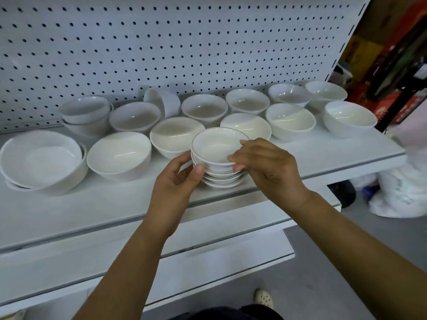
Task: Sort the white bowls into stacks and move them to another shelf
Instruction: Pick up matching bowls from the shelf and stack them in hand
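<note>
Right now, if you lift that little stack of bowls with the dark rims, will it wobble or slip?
Probably stiff and breakable: the little stack looks like glossy glazed ware. It may be slippery, since the surfaces shine. Several bowls are nested, so they could shift; the left hand and right hand gripping both sides should steady them.

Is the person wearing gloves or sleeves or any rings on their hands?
No. The left hand and right hand are bare, with no gloves or rings and short plain nails. The left forearm and right forearm are bare too, with no sleeve, watch or bracelet in view.
</note>
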`<move>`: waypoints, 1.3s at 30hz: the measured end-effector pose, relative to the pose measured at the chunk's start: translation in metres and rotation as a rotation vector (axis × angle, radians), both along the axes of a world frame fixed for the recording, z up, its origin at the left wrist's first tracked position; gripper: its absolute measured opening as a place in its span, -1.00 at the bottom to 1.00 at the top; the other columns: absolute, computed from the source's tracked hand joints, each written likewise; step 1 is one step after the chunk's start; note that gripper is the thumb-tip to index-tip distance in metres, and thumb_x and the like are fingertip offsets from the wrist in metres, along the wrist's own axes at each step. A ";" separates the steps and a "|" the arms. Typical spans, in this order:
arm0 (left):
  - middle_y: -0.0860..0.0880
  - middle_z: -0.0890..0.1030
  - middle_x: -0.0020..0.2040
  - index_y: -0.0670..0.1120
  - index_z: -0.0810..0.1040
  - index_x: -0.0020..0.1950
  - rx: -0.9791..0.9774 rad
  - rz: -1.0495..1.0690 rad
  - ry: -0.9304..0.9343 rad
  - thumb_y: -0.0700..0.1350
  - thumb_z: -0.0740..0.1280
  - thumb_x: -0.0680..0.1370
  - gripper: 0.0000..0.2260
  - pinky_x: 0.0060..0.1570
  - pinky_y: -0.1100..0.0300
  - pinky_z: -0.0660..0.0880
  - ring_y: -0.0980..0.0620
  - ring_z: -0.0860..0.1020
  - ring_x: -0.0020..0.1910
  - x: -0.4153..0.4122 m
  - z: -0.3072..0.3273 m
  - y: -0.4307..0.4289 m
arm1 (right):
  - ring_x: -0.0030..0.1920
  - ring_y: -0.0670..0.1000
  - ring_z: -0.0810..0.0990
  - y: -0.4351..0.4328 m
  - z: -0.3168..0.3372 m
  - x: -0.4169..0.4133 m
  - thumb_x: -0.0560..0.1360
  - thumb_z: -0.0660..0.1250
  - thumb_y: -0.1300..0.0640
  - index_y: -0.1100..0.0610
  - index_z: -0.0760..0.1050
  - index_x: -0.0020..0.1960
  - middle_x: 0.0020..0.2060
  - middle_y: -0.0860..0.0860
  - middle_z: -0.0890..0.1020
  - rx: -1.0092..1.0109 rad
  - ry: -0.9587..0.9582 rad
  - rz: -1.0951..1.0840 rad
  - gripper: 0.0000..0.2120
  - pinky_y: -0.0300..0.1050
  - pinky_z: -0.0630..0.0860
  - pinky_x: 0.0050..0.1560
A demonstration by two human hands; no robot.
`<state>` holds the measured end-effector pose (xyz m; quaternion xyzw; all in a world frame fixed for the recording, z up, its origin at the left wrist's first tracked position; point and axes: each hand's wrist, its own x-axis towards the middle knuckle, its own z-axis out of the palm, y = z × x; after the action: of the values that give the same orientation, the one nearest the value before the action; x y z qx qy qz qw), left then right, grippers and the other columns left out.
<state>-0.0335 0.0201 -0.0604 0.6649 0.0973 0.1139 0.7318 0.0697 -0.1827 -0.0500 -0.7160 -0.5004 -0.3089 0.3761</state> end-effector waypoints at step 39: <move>0.10 0.61 0.28 0.14 0.46 0.48 0.214 -0.182 0.074 0.00 0.56 0.33 -0.28 -0.09 0.45 0.55 0.18 0.70 0.11 0.010 0.047 0.018 | 0.31 -0.19 0.57 0.008 -0.024 -0.035 0.23 0.70 0.12 0.04 0.34 0.54 0.27 -0.23 0.63 0.090 1.070 -0.157 -0.04 -0.15 0.56 0.31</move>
<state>-0.0231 0.0382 -0.0137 0.7489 0.0508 0.0323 0.6599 0.0349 -0.1747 -0.0742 -0.7918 -0.1703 0.0506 0.5844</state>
